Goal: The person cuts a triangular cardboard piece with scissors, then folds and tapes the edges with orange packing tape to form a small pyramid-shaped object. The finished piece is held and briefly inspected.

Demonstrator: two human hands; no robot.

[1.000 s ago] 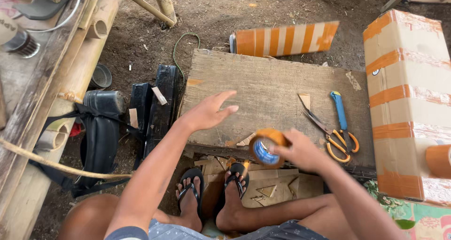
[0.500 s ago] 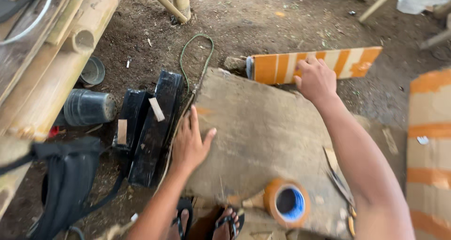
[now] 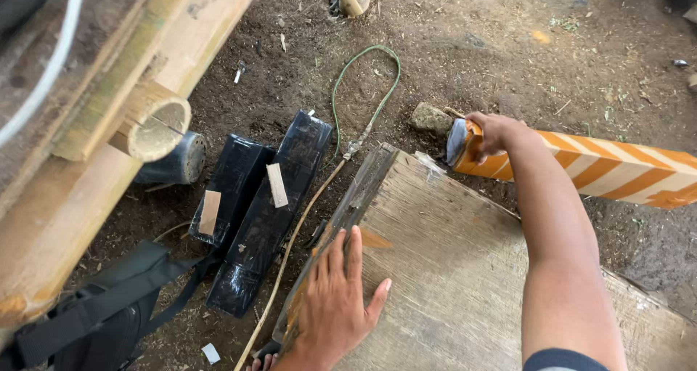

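My right hand point(image 3: 494, 133) reaches forward and grips the near end of a long box point(image 3: 602, 169) wrapped in orange and white striped tape, which lies on the dirt just past the wooden board point(image 3: 465, 269). My left hand point(image 3: 335, 298) rests flat with fingers spread on the board's left edge, holding nothing.
Two black wrapped packages point(image 3: 265, 211) lie on the dirt left of the board. A green cord loop point(image 3: 363, 88) and a stone point(image 3: 432, 117) sit beyond it. Bamboo poles point(image 3: 131, 117) run along the left, with a black bag strap point(image 3: 102, 306) below them.
My right hand has let go of the tape roll, reached forward and closed on the striped box's end. The view has tilted forward; the tape roll and scissors are out of view.
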